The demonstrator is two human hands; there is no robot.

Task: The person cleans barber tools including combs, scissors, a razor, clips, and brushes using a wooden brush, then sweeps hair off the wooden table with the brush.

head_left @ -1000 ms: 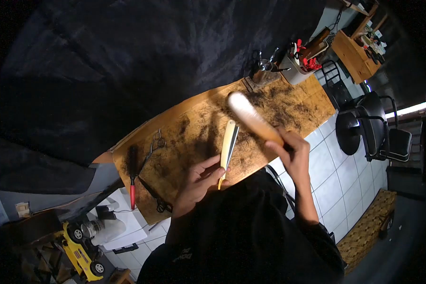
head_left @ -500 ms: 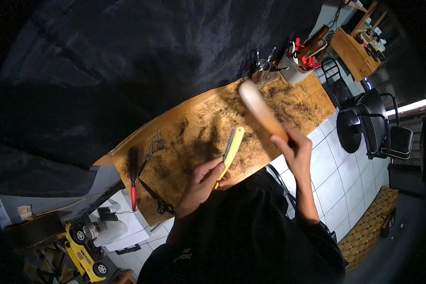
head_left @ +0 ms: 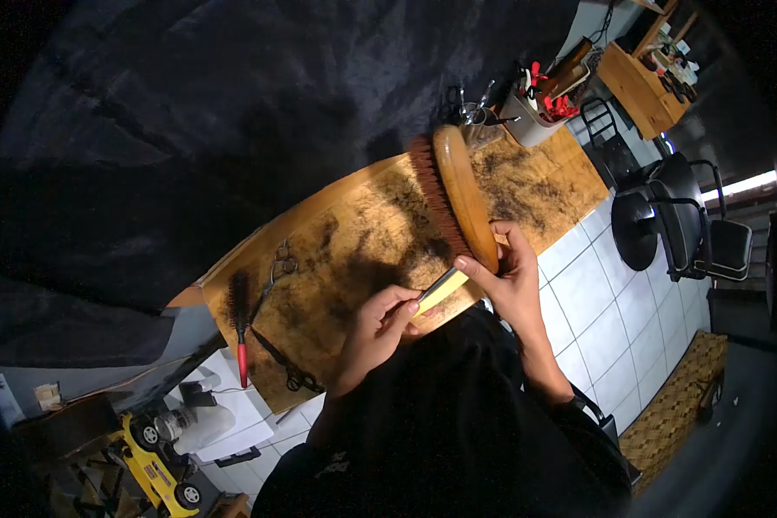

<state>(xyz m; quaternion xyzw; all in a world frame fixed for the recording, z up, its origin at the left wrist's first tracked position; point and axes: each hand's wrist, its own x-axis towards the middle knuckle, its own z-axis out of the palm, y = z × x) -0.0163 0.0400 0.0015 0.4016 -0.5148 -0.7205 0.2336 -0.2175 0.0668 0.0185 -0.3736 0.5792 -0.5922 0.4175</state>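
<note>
My left hand (head_left: 373, 332) is closed on a yellow-handled straight razor (head_left: 441, 294), pinching it near one end. In my right hand (head_left: 520, 281) is a long wooden brush (head_left: 465, 194) with brown bristles facing left, gripped by its lower end. My right thumb meets the far end of the razor; whether it also grips it is hard to tell. Beneath both hands is a wooden table (head_left: 341, 226) strewn with dark hair clippings. To the left lie a round hairbrush (head_left: 242, 358) with a red handle, silver scissors (head_left: 278, 266) and dark scissors (head_left: 295, 378).
A dark cloth (head_left: 233, 104) hangs along the table's far side. At the back right stand a glass (head_left: 477, 125) with tools and a white container (head_left: 527, 123) of red-handled items. A black salon chair (head_left: 678, 203) is on the tiled floor. A yellow toy car (head_left: 151, 470) sits lower left.
The wooden brush has turned so its bristles show, and my right hand has come left and down to the razor. The razor has tilted towards the right hand.
</note>
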